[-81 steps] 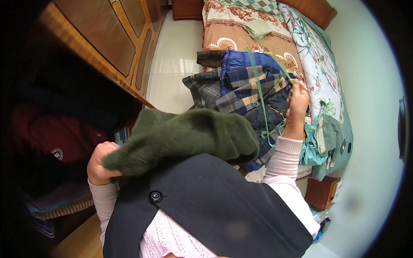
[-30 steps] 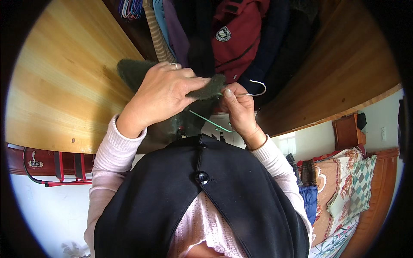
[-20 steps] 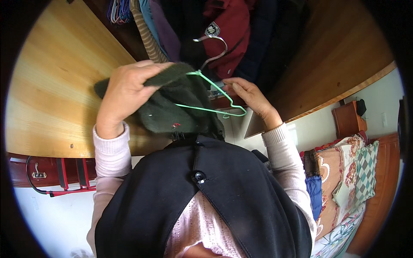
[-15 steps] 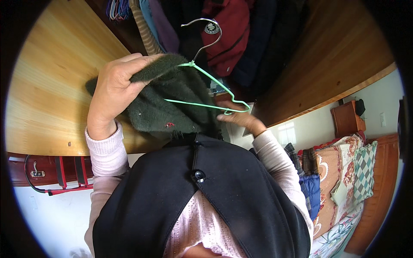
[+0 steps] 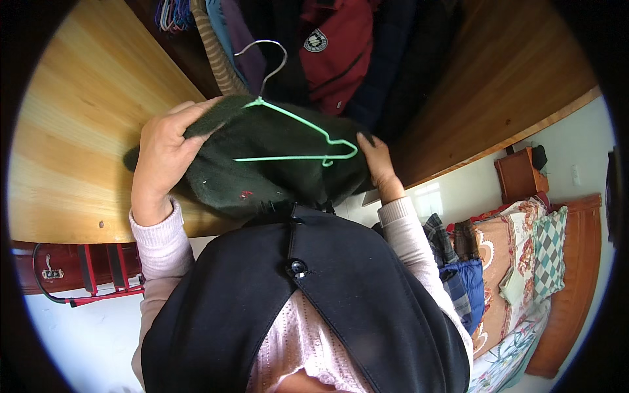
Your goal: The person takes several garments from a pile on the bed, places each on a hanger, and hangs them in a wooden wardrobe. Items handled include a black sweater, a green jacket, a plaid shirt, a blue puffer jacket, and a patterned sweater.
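A dark green fuzzy garment (image 5: 275,173) spreads between my two hands in front of my chest. My left hand (image 5: 160,157) is closed on its left shoulder edge, thumb and fingers wrapped over the cloth. At the opposite side my right hand (image 5: 380,165) pinches the garment's edge. A light green hanger (image 5: 301,120) with a bare metal hook lies against the garment. Its left part goes under the cloth by my left hand, while its right arm and most of the lower bar are uncovered. My right fingers stand apart from the hanger's right end.
Ahead is an open wardrobe between wooden doors (image 5: 98,118) (image 5: 504,92), with a red jacket (image 5: 337,59) and other clothes hanging inside. Several spare hangers (image 5: 175,16) hang at the upper left. A bed (image 5: 498,262) with folded clothes stands right; a red-framed stepladder (image 5: 105,268) is at left.
My right hand has left the hanger's right end and moved right, drawing the garment's edge out with it. The hanger has shifted left, and more cloth now lies behind it.
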`<state>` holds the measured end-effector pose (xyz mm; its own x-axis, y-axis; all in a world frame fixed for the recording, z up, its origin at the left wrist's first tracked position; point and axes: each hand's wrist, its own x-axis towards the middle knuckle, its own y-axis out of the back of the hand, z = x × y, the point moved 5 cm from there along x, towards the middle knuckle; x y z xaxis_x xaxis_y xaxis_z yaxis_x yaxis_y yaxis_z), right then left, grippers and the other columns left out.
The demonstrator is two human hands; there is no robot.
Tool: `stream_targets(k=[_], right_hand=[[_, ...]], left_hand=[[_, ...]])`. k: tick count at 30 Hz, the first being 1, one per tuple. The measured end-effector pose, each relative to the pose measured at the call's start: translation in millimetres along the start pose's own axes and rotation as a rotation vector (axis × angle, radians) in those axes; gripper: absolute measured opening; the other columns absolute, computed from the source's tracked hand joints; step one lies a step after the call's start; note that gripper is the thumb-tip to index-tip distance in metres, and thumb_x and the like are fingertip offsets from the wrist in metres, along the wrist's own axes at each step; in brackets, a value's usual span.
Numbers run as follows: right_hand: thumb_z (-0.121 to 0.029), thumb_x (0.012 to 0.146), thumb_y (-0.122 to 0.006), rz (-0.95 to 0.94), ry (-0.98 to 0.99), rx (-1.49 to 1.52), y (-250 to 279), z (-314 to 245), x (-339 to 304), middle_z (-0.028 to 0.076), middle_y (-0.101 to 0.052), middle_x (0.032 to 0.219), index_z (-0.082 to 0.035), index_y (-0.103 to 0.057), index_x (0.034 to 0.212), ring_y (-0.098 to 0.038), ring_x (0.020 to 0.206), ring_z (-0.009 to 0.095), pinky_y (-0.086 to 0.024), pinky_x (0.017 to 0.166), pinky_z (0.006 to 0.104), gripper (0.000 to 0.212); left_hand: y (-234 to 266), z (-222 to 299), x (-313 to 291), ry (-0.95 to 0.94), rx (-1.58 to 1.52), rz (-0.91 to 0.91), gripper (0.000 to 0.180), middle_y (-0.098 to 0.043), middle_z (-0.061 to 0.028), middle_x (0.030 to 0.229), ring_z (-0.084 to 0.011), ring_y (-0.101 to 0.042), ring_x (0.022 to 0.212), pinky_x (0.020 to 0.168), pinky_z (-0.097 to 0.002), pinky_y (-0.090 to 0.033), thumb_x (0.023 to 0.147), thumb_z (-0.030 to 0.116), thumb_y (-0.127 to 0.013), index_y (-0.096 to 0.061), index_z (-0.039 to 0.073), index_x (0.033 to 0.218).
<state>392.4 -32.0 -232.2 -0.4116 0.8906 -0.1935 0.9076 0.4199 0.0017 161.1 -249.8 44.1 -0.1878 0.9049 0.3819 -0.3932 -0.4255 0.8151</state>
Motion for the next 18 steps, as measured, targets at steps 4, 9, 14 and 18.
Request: stream_targets(k=[4, 9, 14, 18], right_hand=[[-0.032, 0.089, -0.064, 0.153, 0.249, -0.214, 19.3, -55.7, 22.4, 0.022, -0.067, 0.108, 0.007, -0.063, 0.112, -0.064, 0.097, 0.025, -0.047, 0.085, 0.0316, 0.046], [-0.025, 0.090, -0.061, 0.179, 0.392, -0.193, 19.3, -133.5, 15.2, 0.019, -0.070, 0.099, 0.005, -0.066, 0.108, -0.066, 0.090, 0.025, -0.048, 0.080, 0.0301, 0.035], [-0.025, 0.091, -0.060, 0.117, 0.424, -0.193, 3.9, -166.2, -0.4, 0.019, -0.070, 0.095, 0.004, -0.066, 0.105, -0.067, 0.089, 0.025, -0.049, 0.078, 0.0310, 0.033], [-0.025, 0.092, -0.058, 0.146, 0.474, -0.272, 0.2, -169.3, -1.6, 0.020, -0.070, 0.091, 0.002, -0.066, 0.104, -0.067, 0.086, 0.027, -0.049, 0.077, 0.0329, 0.031]], left_hand=[[-4.5, -10.0, -3.6, 0.025, 0.030, 0.029, 0.036, -0.067, -0.0134, 0.092, -0.0305, -0.066, 0.085, 0.072, -0.0327, -0.050, 0.078, 0.009, -0.065, -0.066, 0.009, 0.114], [-25.2, -25.5, -8.3, 0.108, 0.026, 0.063, 0.034, -0.068, -0.0140, 0.101, -0.0317, -0.066, 0.092, 0.077, -0.0335, -0.051, 0.081, 0.011, -0.065, -0.066, 0.011, 0.115], [-46.6, -40.8, -9.9, 0.157, -0.061, 0.194, 0.034, -0.069, -0.0139, 0.100, -0.0317, -0.066, 0.091, 0.077, -0.0340, -0.052, 0.081, 0.012, -0.066, -0.067, 0.014, 0.115], [-62.0, -33.4, -5.3, 0.106, 0.017, 0.182, 0.034, -0.069, -0.0118, 0.100, -0.0304, -0.066, 0.090, 0.074, -0.0358, -0.053, 0.081, 0.014, -0.066, -0.068, 0.019, 0.115]])
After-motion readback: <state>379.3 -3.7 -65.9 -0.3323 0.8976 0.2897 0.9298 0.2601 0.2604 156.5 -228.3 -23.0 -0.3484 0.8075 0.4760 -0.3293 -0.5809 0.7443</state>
